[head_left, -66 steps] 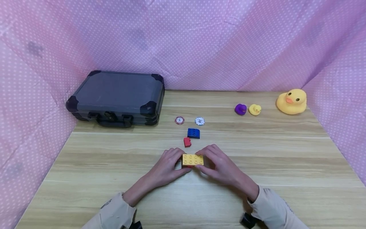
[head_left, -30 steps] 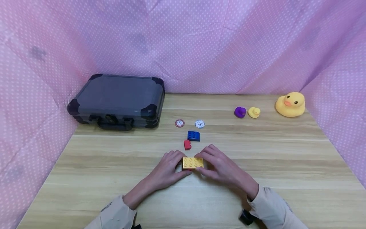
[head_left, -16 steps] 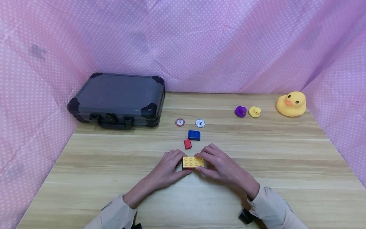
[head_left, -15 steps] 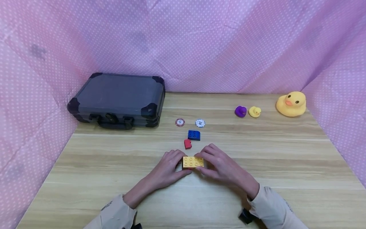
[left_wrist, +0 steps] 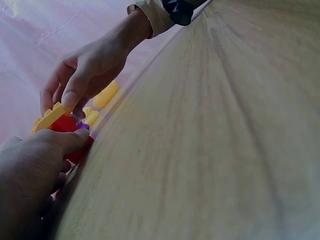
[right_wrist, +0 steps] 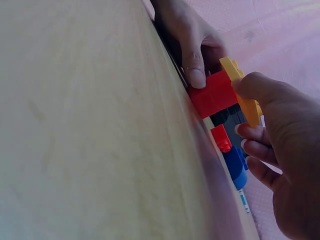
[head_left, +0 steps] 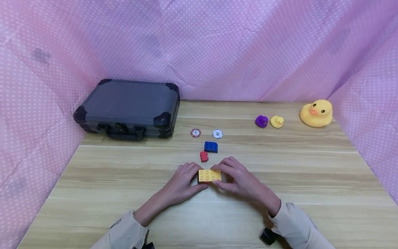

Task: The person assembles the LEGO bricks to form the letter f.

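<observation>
Fingers of your right hand pinch the yellow brick at its near and far edges, low centre in the head view; those of your left hand are curled around the red block beneath it. Just above lie a small red brick and a blue brick, then a red-brown chip and a white chip. Upper left on the counter is the gray case; upper right, a large yellow duck.

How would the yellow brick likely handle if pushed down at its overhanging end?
The yellow brick looks like moulded, studded plastic, so it is probably stiff and fairly light. It may tip, since that end juts past the red block beneath. The right hand pinching that end would probably steady it.
</observation>
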Demonstrator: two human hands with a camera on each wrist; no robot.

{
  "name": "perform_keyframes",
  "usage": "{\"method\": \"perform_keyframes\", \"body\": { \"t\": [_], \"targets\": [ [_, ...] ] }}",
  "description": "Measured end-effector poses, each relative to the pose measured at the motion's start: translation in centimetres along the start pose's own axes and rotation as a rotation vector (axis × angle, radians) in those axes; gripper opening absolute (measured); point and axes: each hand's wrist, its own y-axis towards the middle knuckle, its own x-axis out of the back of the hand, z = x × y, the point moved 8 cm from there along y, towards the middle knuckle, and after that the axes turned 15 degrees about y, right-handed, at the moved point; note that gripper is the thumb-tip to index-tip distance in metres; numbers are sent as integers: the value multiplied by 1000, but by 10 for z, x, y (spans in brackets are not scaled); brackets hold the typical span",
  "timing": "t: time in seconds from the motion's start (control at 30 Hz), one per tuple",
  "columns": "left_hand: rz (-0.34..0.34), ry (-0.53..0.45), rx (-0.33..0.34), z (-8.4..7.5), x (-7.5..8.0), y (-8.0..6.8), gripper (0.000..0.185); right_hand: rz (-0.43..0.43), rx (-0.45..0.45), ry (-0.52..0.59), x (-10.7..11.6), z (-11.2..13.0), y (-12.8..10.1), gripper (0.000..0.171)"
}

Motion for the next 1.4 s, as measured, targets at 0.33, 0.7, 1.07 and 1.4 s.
{"method": "perform_keyframes", "body": {
  "t": [0.33,0.7,1.07,1.4],
  "targets": [
    [-10,0,-5,0,1,-1,35,-10,17,32,-2,-1,0,36],
    [-35,19,-22,-1,3,-2,35,-28,23,124,8,-8,9,21],
    [-20,16,-17,-1,0,-1,36,-94,37,154,13,-31,26,21],
    [-16,10,-18,-1,1,-1,36,-97,-11,96,6,-34,37,29]
  ]
}}
